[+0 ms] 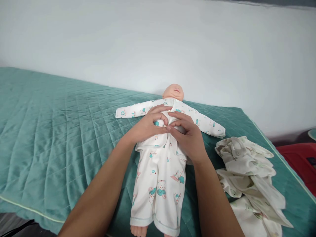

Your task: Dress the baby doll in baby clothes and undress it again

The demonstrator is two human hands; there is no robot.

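A baby doll (174, 91) lies on its back on a teal quilted bed cover (56, 128), head toward the wall, arms spread. It wears a white printed shirt (202, 122) and matching trousers (160, 184). My left hand (148, 126) and my right hand (187, 135) meet over the doll's chest, fingers curled and pinching the shirt front where its two edges come together. The doll's bare feet (138, 230) stick out at the bottom edge.
A heap of crumpled white baby clothes (249, 177) lies on the cover to the right of the doll. A white wall runs behind the bed. Past the bed's right edge is a red object (298, 161).
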